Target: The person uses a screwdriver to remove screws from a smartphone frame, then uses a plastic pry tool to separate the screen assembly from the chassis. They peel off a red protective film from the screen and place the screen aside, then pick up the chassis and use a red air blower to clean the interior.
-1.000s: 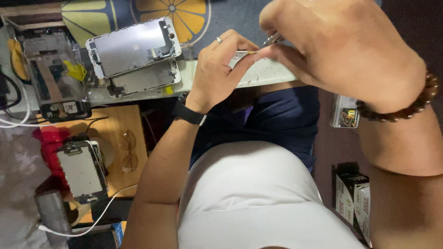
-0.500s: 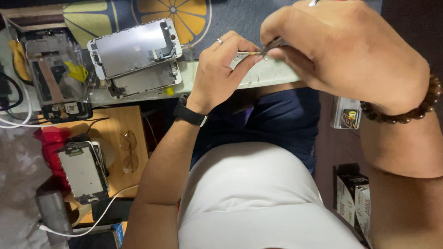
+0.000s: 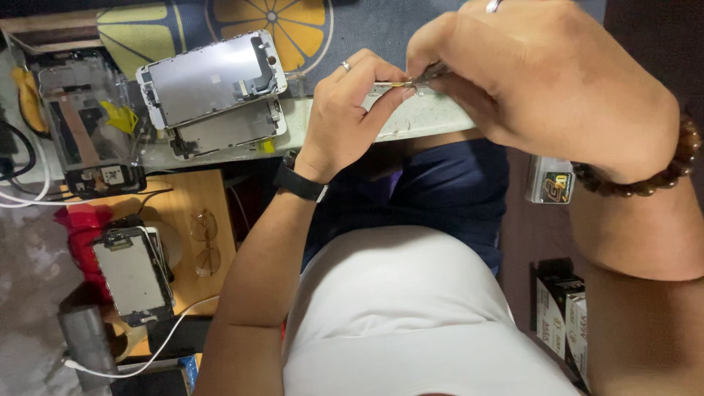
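Observation:
My left hand, with a ring and a black wristband, pinches a small thin metal part between thumb and fingers above the bench's pale front edge. My right hand, with a bead bracelet on the wrist, is close to the camera. It grips slim metal tweezers whose tip meets that part. The right hand's fingers hide most of the tool.
Two phone screen assemblies lie stacked on the patterned mat, beside an opened phone housing. A wooden stool holds another screen and eyeglasses. Small boxes and a packet sit at the right.
Both hands stay joined over the small part. They have drifted slightly, and the right hand has closed in a little over the left fingertips.

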